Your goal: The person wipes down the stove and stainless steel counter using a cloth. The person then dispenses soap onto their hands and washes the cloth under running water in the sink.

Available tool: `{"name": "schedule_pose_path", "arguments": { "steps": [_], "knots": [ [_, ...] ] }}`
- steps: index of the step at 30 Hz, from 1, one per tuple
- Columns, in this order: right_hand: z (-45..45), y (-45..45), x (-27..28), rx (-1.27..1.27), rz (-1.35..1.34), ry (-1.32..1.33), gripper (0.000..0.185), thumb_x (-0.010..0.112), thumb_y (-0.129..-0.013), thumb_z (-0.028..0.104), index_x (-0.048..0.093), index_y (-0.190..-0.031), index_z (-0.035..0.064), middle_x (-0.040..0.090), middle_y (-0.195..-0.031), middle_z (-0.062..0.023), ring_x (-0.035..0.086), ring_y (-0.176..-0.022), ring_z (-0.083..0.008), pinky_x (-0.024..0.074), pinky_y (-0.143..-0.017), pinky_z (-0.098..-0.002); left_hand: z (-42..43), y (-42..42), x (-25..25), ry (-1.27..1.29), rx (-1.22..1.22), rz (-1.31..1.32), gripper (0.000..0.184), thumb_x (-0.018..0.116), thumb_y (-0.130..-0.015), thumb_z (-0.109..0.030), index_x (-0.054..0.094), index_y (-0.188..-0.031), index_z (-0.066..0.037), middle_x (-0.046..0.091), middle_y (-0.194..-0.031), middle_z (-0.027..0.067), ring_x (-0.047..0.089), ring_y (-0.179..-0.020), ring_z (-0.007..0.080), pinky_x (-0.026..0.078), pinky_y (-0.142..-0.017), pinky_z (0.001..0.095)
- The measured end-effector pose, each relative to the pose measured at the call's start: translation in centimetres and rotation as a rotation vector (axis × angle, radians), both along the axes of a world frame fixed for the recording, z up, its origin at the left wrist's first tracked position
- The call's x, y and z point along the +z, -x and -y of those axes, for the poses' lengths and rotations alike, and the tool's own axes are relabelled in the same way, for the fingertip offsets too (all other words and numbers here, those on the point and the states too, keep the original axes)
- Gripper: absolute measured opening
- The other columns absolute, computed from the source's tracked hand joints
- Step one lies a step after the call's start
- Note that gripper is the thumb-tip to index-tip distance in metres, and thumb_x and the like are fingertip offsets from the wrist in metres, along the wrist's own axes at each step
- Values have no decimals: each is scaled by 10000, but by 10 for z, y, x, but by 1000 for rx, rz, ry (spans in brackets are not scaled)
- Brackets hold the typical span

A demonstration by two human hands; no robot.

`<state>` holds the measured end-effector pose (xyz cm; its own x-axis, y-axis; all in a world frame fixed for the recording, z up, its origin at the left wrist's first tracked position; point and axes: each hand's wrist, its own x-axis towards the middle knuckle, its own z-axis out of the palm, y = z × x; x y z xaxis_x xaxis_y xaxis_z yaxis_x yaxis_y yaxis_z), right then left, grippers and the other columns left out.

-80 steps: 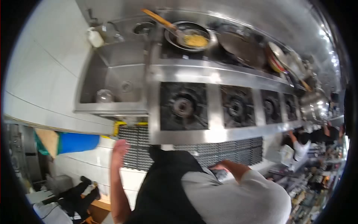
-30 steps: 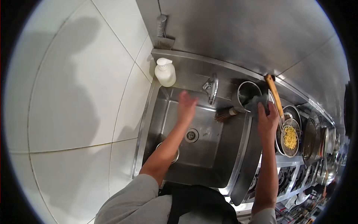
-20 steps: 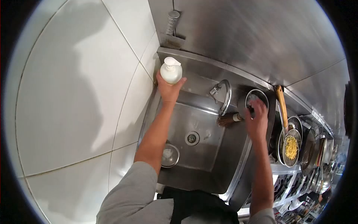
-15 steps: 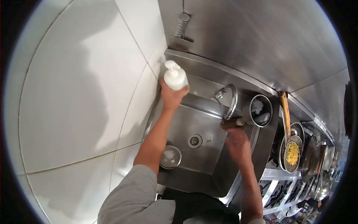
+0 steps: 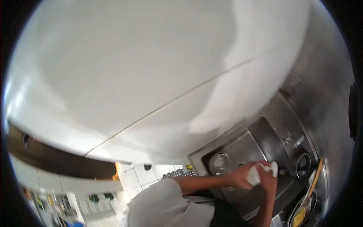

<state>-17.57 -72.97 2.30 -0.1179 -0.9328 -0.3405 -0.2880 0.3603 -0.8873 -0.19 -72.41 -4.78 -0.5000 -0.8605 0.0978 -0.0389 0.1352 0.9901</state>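
Note:
A white pump bottle [image 5: 253, 177] is tilted over the sink [image 5: 242, 145], its pump top toward the right. My left hand [image 5: 239, 177] is wrapped around the bottle's body. My right hand [image 5: 268, 178] closes around its neck and pump end, and the fingers partly cover that end. Below the bottle, the two forearms and hands hide part of the basin. A round metal-rimmed bowl or strainer [image 5: 219, 163] sits in the sink's left corner, close to my left forearm.
A faucet [image 5: 291, 140] stands at the sink's back edge. Right of the sink are a dark round container [image 5: 303, 165] and a wooden-handled strainer [image 5: 299, 216] with yellow food. The tiled wall [image 5: 151, 75] borders the left side. Shelving [image 5: 96, 208] shows at lower left.
The view has swung left. My left hand has brought the bottle from the sink's back corner toward me, and my right hand has come from the sink's right side to grip it.

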Motion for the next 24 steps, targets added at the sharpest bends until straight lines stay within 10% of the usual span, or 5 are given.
{"name": "schedule_pose_path", "arguments": {
  "steps": [7,17,19,22,24],
  "knots": [
    [-55,-16,85,191,-22,0,354,700,-915,197,689,-1207,-2,692,-1094,-69,621,-1013,-152,470,-912,-300,-62,-23,79,-99,-214,-442,970,808,-558,-172,405,-1429,-32,588,-1224,149,587,-1168,290,464,-991,390],
    [-141,55,61,247,186,321,747,733,-886,313,436,-1467,-51,555,-1368,-147,533,-1249,-244,396,-1079,-381,-106,-21,76,31,-112,-175,843,807,-541,-202,517,-1317,-48,587,-1183,145,595,-1117,284,479,-967,392],
    [-152,48,62,204,0,262,653,765,-847,252,530,-1372,-56,607,-1276,-113,554,-1200,-205,401,-1068,-370,-109,-25,74,25,-120,-161,834,811,-554,-201,519,-1323,-63,592,-1187,145,598,-1119,292,481,-967,398],
    [-164,38,64,100,-781,204,329,782,-799,270,689,-977,10,649,-900,-131,609,-807,-218,474,-733,-340,-108,-11,64,59,-161,-27,828,840,-573,-225,533,-1328,-78,609,-1225,141,595,-1149,323,476,-995,421],
    [-167,15,103,-81,-524,334,296,771,-812,231,685,-980,4,625,-757,-29,554,-689,-115,458,-646,-290,-99,-3,56,287,-199,-31,838,847,-590,-208,525,-1353,-78,619,-1205,152,611,-1139,339,477,-1014,426]
  ]
}}
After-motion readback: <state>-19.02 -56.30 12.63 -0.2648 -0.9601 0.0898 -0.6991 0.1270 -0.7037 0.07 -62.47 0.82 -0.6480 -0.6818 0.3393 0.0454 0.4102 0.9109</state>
